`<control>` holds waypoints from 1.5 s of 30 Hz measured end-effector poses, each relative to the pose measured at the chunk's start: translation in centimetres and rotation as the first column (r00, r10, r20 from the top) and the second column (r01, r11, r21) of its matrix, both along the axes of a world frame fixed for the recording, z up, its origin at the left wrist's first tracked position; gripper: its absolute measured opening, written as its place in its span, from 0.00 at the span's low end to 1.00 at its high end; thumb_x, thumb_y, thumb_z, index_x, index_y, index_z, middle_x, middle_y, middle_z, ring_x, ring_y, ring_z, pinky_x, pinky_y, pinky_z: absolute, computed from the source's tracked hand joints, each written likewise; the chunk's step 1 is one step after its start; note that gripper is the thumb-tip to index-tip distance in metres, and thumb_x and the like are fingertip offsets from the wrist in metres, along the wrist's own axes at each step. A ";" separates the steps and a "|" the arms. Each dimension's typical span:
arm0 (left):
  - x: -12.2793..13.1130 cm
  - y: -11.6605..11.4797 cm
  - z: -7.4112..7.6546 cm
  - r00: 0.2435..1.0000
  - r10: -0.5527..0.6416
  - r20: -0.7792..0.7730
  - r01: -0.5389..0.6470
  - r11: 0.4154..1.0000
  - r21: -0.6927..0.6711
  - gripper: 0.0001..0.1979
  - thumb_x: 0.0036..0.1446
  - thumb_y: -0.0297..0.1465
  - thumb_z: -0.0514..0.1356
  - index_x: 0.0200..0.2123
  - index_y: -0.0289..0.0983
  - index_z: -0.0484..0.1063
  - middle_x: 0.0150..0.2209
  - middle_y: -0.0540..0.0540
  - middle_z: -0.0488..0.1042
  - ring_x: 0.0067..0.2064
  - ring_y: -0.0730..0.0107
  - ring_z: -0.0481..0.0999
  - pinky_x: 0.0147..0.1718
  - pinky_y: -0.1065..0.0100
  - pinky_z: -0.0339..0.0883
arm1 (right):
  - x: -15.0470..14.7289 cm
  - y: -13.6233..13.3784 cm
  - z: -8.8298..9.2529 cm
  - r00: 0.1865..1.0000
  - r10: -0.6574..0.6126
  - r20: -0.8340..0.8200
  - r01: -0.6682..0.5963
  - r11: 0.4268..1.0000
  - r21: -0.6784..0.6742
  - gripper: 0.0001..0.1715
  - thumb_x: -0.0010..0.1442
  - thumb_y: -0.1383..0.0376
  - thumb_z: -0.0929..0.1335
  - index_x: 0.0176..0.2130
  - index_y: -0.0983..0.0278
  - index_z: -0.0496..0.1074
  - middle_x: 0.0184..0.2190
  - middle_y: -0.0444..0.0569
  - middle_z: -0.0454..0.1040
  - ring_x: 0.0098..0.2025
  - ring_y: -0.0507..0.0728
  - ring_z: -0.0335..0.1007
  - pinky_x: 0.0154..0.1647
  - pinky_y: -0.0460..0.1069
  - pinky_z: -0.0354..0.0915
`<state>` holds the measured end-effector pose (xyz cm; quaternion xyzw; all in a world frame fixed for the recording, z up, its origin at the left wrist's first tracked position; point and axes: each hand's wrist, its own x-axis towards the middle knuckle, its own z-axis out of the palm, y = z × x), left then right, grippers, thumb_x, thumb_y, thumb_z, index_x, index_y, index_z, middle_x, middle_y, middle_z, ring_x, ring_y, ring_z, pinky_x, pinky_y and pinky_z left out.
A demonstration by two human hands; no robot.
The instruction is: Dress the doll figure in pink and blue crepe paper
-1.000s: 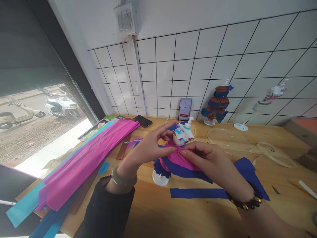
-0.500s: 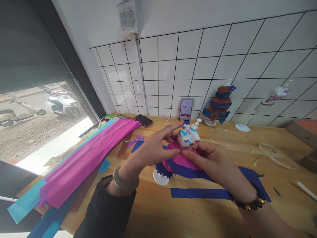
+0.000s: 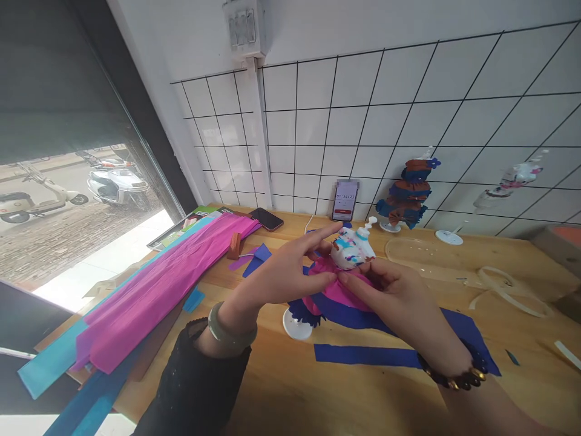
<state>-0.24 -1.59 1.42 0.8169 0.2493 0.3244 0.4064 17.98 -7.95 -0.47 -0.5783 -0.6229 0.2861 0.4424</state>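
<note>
White tiled wall (image 3: 408,103), wooden table (image 3: 318,393), daylit window (image 3: 68,181) left.

figurine (image 3: 353,251): small white form splashed with blue, pink and brown, tilted.
pink paper (image 3: 338,289): magenta crepe pleated just below it.
blue paper (image 3: 349,316): dark layer underneath.
base (image 3: 296,324): white disc on wooden table (image 3: 281,387).

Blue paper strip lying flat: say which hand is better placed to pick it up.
Probably the right hand: its wrist is over the blue paper strip, while the left hand is further left. Both pinch the pink crepe paper.
</note>
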 end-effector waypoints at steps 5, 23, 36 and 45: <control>0.3 0.3 -0.4 0.999 0.045 0.022 -0.045 0.999 -0.002 0.36 0.50 0.39 0.65 0.62 0.46 0.58 0.43 0.46 0.73 0.44 0.64 0.72 0.48 0.60 0.66 | 0.0 0.1 -0.2 0.999 -0.040 0.011 0.040 0.999 0.017 0.21 0.53 0.48 0.69 0.22 0.61 0.68 0.19 0.44 0.68 0.21 0.52 0.63 0.17 0.45 0.59; 0.5 0.5 -0.6 0.997 0.071 -0.001 -0.071 0.992 0.102 0.35 0.53 0.41 0.63 0.63 0.46 0.57 0.41 0.47 0.74 0.43 0.67 0.72 0.46 0.63 0.65 | 0.8 0.4 -0.2 0.994 0.103 -0.036 -0.106 0.990 -0.092 0.18 0.55 0.49 0.68 0.32 0.61 0.72 0.29 0.48 0.75 0.30 0.55 0.69 0.27 0.48 0.65; 1.0 1.4 -1.2 0.893 0.405 0.195 -0.380 0.912 -0.156 0.33 0.49 0.37 0.65 0.58 0.38 0.61 0.31 0.50 0.72 0.32 0.73 0.70 0.36 0.68 0.65 | 0.6 -0.3 0.1 0.855 -0.044 0.517 -0.237 0.853 0.465 0.24 0.57 0.58 0.69 0.52 0.60 0.65 0.54 0.55 0.66 0.56 0.63 0.63 0.52 0.61 0.66; 0.9 1.4 -1.5 0.878 0.448 0.170 -0.402 0.882 -0.245 0.32 0.47 0.39 0.66 0.56 0.38 0.64 0.27 0.52 0.68 0.30 0.74 0.70 0.30 0.71 0.63 | -0.4 0.0 -0.3 0.700 -0.253 0.668 -0.427 0.601 0.675 0.16 0.56 0.78 0.66 0.45 0.70 0.68 0.40 0.59 0.69 0.43 0.63 0.64 0.39 0.60 0.67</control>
